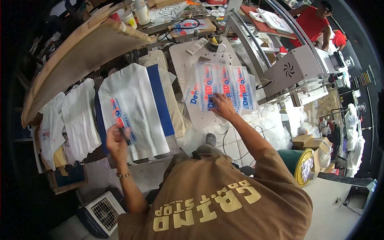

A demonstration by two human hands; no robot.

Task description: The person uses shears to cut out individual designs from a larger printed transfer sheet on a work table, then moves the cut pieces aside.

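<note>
A white bag [134, 100] with a red and blue print lies on a blue board [159, 96] at the left. Over its lower left edge is my left hand [117, 141], blurred, its fingers closed around something small and dark that I cannot make out. Clear film sheets [245, 86] with rows of red and blue prints overlap on a pale worktop [196, 117] to the right. My right hand [224, 107] reaches onto these sheets, fingers extended and touching the film near its lower left part.
More white bags [82, 120] hang at the far left, below a large wood-framed panel [80, 60]. A power strip [197, 47] and mug [216, 44] stand behind the film. A grey machine [294, 70] is at right; people in red [312, 24] are beyond it.
</note>
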